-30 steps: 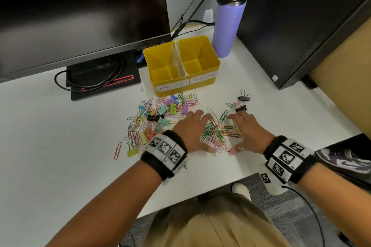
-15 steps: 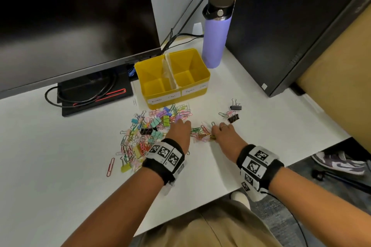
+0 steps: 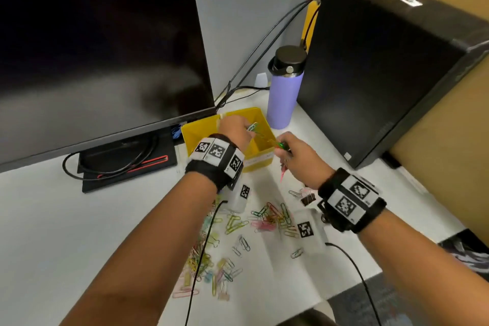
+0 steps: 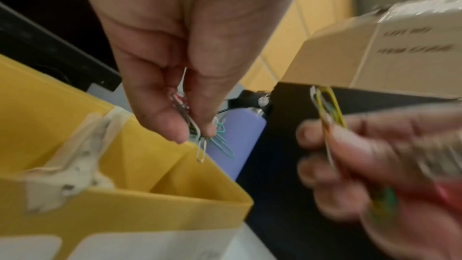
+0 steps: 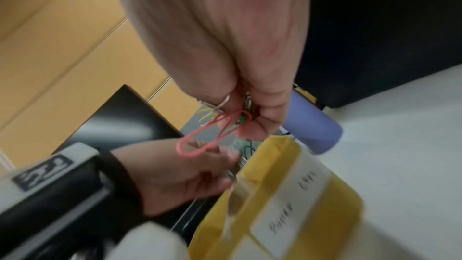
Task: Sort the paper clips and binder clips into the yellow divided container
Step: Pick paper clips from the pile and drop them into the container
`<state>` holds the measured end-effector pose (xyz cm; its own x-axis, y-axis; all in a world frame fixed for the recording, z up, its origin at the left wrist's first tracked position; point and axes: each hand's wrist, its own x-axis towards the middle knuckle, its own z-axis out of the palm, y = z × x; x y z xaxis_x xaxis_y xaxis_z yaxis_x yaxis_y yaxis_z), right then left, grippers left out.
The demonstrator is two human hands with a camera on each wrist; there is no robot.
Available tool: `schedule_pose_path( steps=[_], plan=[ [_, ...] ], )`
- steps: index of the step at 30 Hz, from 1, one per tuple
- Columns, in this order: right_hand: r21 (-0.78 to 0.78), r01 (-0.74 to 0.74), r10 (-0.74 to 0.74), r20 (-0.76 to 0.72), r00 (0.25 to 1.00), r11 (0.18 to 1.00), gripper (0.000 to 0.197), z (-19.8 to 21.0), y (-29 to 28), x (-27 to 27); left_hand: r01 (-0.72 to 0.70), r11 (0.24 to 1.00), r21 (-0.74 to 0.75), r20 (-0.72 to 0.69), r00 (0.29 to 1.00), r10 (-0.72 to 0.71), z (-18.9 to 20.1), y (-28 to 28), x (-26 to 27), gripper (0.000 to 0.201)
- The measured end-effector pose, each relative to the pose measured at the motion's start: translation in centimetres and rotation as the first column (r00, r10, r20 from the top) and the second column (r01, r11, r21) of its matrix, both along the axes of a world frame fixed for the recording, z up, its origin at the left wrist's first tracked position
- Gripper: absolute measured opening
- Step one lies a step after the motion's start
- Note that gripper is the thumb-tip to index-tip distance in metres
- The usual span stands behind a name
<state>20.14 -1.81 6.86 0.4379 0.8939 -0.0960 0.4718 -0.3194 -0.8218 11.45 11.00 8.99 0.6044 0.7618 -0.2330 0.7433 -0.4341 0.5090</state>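
- While the left hand [image 3: 234, 128] pinches a bunch of paper clips [image 4: 200, 137] over the right side of the yellow container [image 3: 260, 152], the right hand [image 3: 296, 156] pinches more clips beside it.
- More clips [image 3: 267, 217] lie on the white desk [image 3: 53, 219], with a black binder clip [image 3: 308, 198] close by.
- Behind the container stands a purple bottle [image 3: 284, 95], between a dark monitor [image 3: 100, 42] and a black computer [image 3: 383, 61].

both hands [image 3: 235, 128] lifted clips [image 4: 200, 135] from desk, apparently over container [image 3: 258, 148]

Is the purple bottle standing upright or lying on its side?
Upright. In the head view the purple bottle stands on its base on the desk behind the yellow container, with its black lid on top.
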Motion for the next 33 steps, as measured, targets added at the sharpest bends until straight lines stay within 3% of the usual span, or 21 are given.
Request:
schedule_pose_path(
  steps=[4,6,8,10,12,14,16,17,20,22,25,29,33],
  plan=[
    [-0.052,0.085,-0.078,0.11,0.991,0.995,0.022,1.3,6.5,2.5,0.022,0.992,-0.128,-0.182,0.982,-0.045,-0.3,2.3,0.6,0.031],
    [-0.095,0.063,-0.046,0.167,0.985,0.993,0.026,1.5,8.6,3.0,0.024,0.986,-0.162,-0.164,0.985,-0.051,0.0,3.1,0.3,0.041],
    [-0.211,-0.032,0.07,0.176,0.982,0.977,0.034,1.7,9.7,3.0,-0.015,0.976,-0.215,-0.072,0.997,-0.001,0.6,3.4,-0.6,0.038],
    [-0.381,-0.164,0.262,0.222,0.939,0.91,0.044,1.6,10.1,2.7,-0.015,0.974,-0.227,0.01,1.0,0.018,1.3,3.3,-2.5,0.029],
    [-0.433,-0.251,0.4,0.298,0.867,0.866,0.049,1.6,9.5,2.3,-0.019,0.993,-0.112,0.045,0.999,0.024,1.6,2.8,-5.3,0.023],
    [-0.301,-0.303,0.406,0.386,0.829,0.904,0.04,1.8,7.6,1.3,-0.024,1.0,0.009,0.039,0.999,0.023,1.5,1.5,-8.6,0.02],
    [-0.138,-0.38,0.402,0.413,0.817,0.914,0.017,1.3,5.3,-0.4,0.051,0.998,0.022,-0.042,0.998,-0.05,-0.4,-0.2,-11.7,0.018],
    [-0.149,-0.439,0.46,0.399,0.793,0.886,0.012,0.8,4.2,-1.5,0.118,0.993,-0.011,-0.094,0.988,-0.119,-1.9,-1.1,-12.8,0.021],
    [-0.421,-0.532,0.669,0.321,0.671,0.735,0.014,-2.2,2.5,-4.9,0.246,0.962,-0.123,-0.257,0.928,-0.27,-6.3,-3.7,-14.2,0.048],
    [-0.487,-0.481,0.656,0.293,0.696,0.729,0.024,-3.7,2.6,-6.5,0.327,0.944,-0.056,-0.39,0.863,-0.322,-8.2,-4.8,-14.3,0.057],
    [-0.49,-0.453,0.634,0.312,0.707,0.745,0.026,-5.5,3.4,-7.4,0.405,0.909,0.096,-0.477,0.82,-0.315,-9.2,-5.4,-15.1,0.062],
    [-0.464,-0.45,0.608,0.28,0.743,0.763,0.019,-6.2,2.9,-7.0,0.445,0.889,0.11,-0.493,0.801,-0.34,-9.1,-5.5,-17.1,0.076],
    [-0.364,-0.393,0.504,0.289,0.814,0.845,0.015,-5.5,1.5,-4.4,0.407,0.909,0.089,-0.458,0.827,-0.326,-9.4,-5.4,-19.3,0.08]
  ],
)
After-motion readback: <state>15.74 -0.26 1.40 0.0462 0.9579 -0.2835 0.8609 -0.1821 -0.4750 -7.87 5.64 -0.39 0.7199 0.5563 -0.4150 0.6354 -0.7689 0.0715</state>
